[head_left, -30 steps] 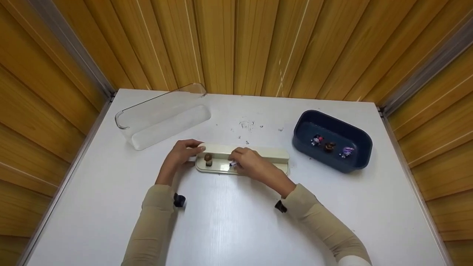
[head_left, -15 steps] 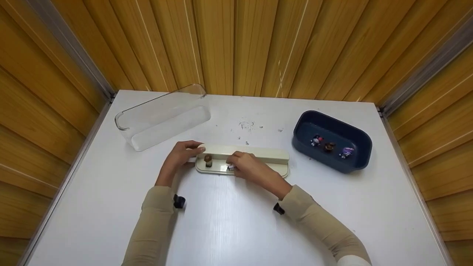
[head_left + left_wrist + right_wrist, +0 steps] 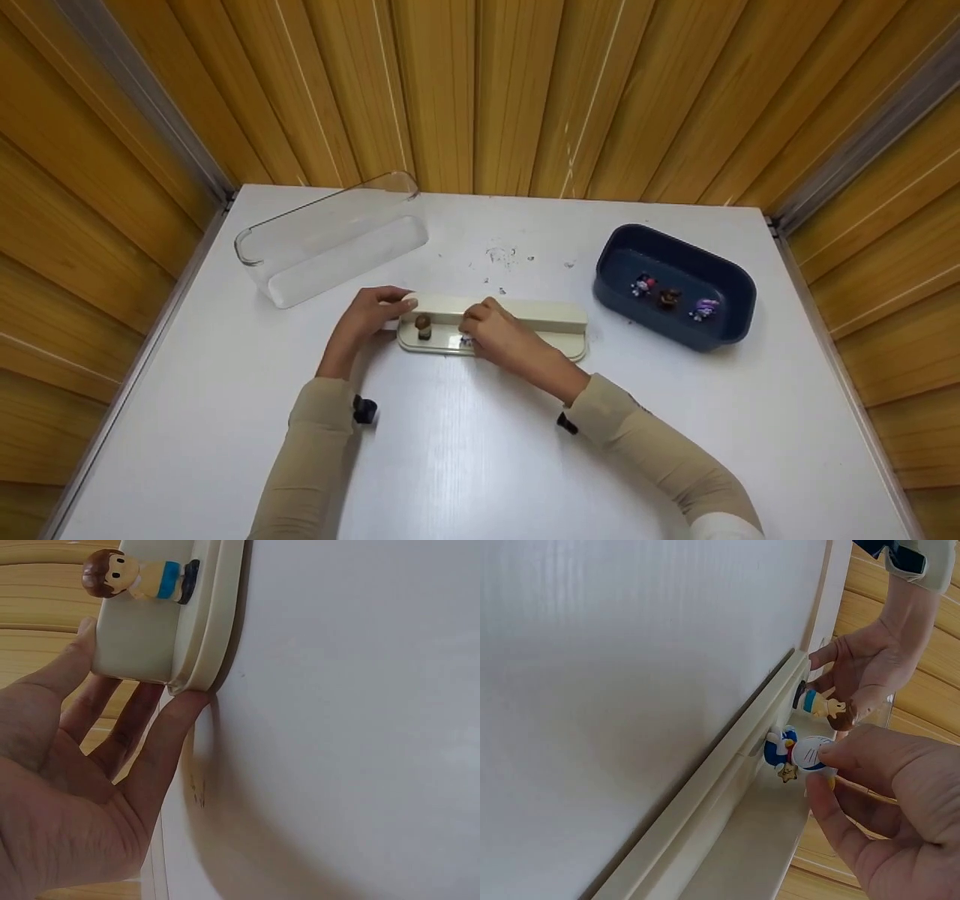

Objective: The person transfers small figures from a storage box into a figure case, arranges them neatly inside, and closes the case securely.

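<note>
A long cream stepped stand lies mid-table. My left hand holds its left end, the thumb on the raised back step and a fingertip against the base corner, as the left wrist view shows. On the lower ledge stands a brown-haired figurine in blue shorts. To its right, my right hand pinches a blue-and-white cat figurine by its head, between thumb and fingers. This figurine is upright, its feet at the ledge. In the head view the fingers hide most of it.
At the right stands a dark blue bin with 3 small figurines on its floor. A clear plastic bin stands at the back left. Dark specks mark the white table. Wooden panels rise behind.
My right hand has shifted slightly left, and the cat figurine has come a little left and toward the ledge's front. My left hand stays on the stand's end.
</note>
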